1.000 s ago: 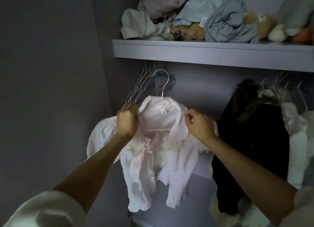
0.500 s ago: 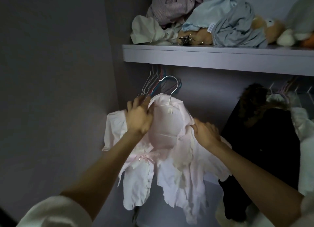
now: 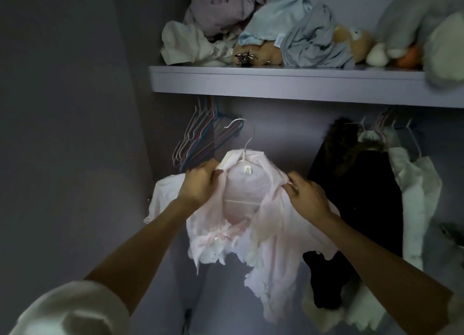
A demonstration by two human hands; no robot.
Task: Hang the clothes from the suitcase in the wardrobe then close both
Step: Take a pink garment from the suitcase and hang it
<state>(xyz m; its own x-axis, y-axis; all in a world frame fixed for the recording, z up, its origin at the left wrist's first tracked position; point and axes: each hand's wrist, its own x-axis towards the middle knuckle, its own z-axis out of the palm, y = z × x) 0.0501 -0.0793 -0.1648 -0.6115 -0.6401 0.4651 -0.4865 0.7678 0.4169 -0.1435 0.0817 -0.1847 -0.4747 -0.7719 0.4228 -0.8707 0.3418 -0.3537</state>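
Note:
A pale pink and white garment (image 3: pixel 251 224) sits on a white wire hanger (image 3: pixel 247 138) in front of me, inside the wardrobe. My left hand (image 3: pixel 200 184) grips the garment's left shoulder by the collar. My right hand (image 3: pixel 306 196) pinches the right shoulder fabric. The hanger's hook points up, below the shelf (image 3: pixel 276 79) and apart from it. The rail is hidden under the shelf. No suitcase is in view.
A bunch of empty coloured hangers (image 3: pixel 200 138) hangs at the left under the shelf. A dark fur-collared coat (image 3: pixel 356 199) and white clothes (image 3: pixel 416 199) hang at the right. Crumpled clothes and plush toys (image 3: pixel 351 40) crowd the shelf. A grey wall (image 3: pixel 70 133) closes the left.
Both hands stay at the garment's shoulders. My right hand has come up from flat on the fabric to pinch the right shoulder, and the hanger's hook has turned.

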